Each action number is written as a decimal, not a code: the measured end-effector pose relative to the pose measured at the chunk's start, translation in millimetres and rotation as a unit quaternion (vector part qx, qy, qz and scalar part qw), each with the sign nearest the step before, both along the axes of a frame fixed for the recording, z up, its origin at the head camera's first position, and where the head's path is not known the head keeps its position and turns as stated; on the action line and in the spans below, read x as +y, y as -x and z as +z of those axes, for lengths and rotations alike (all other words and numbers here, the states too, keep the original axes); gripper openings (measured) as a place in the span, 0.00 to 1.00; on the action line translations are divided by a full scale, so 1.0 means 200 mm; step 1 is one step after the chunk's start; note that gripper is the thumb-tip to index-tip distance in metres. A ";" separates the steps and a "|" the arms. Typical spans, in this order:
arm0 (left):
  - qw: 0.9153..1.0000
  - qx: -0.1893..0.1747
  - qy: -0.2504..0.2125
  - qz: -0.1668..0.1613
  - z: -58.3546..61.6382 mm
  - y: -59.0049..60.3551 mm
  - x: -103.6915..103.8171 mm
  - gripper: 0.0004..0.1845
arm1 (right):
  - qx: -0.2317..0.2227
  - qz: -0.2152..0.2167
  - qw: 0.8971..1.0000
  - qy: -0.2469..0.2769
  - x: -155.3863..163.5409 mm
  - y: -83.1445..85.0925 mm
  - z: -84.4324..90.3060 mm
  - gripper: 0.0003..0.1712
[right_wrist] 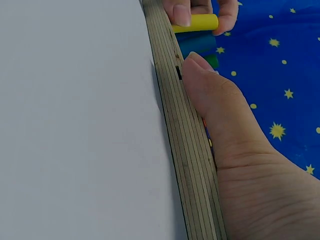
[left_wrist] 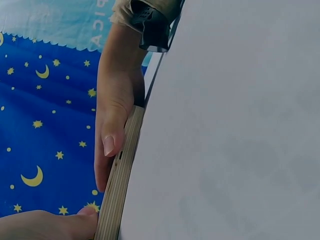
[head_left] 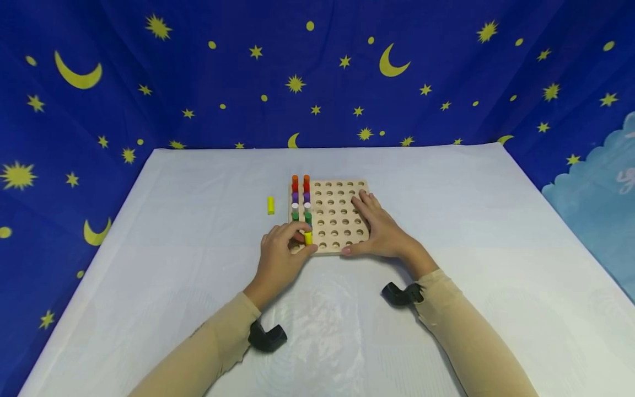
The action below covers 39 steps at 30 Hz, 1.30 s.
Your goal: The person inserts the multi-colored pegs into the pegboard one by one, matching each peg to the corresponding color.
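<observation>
A square wooden pegboard [head_left: 339,216] with rows of round holes lies on the table. Two columns of coloured pegs stand at its left side: orange, red, purple, white and green from back to front. My left hand [head_left: 280,251] pinches a yellow peg [head_left: 308,237] upright at the front of the second column, its fingers covering nearby pegs. Behind that peg, a blue peg [right_wrist: 197,44] shows in the right wrist view. My right hand [head_left: 384,231] rests on the board's right side, fingers spread over the top and thumb [right_wrist: 205,80] at the front edge.
Another yellow peg [head_left: 270,205] lies loose to the left of the board. A white cover spreads over the table [head_left: 446,182]. A blue curtain [head_left: 317,71] with stars and moons hangs behind it. Each wrist wears a black camera mount [head_left: 268,337].
</observation>
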<state>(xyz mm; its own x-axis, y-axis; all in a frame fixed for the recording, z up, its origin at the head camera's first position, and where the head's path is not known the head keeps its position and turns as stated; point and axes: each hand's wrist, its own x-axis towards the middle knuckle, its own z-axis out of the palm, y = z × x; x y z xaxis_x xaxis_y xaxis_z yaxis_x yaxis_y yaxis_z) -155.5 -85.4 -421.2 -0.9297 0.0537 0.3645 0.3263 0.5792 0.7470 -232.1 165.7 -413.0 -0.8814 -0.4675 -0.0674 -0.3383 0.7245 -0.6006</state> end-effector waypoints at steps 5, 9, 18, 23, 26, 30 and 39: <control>1.000 -0.012 -0.016 -0.003 -0.01 0.00 0.00 0.16 | 0.001 0.002 1.000 -0.002 0.00 0.00 -0.01 0.75; 1.000 -0.010 -0.001 -0.005 -0.01 0.00 -0.01 0.15 | 0.005 0.002 1.000 -0.003 0.00 0.00 -0.01 0.75; 0.999 -0.003 0.039 -0.017 -0.02 -0.02 -0.03 0.13 | 0.002 0.003 1.000 -0.004 0.00 -0.01 -0.02 0.75; 0.999 -0.006 0.023 -0.023 -0.02 -0.02 -0.04 0.16 | 0.004 0.003 1.000 -0.004 0.00 -0.01 -0.02 0.75; 1.000 0.008 -0.001 -0.022 -0.01 -0.03 -0.04 0.16 | 0.003 0.002 1.000 -0.006 0.00 -0.01 -0.02 0.75; 0.998 0.044 -0.053 0.000 0.03 -0.01 -0.08 0.09 | 0.003 0.003 1.000 -0.007 0.00 -0.01 -0.02 0.76; 0.985 -0.119 -0.001 0.126 0.08 0.22 -0.28 0.24 | 0.005 0.007 1.000 -0.008 0.00 0.00 -0.01 0.76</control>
<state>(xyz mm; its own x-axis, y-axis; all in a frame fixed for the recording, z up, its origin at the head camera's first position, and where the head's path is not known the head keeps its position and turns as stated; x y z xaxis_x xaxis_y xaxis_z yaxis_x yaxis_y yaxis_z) -199.9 -140.8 -405.6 -0.9724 -0.1903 0.1348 -0.0120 0.6180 0.7860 -232.6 165.7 -415.1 -0.8756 -0.4786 -0.0659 -0.3545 0.7291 -0.5854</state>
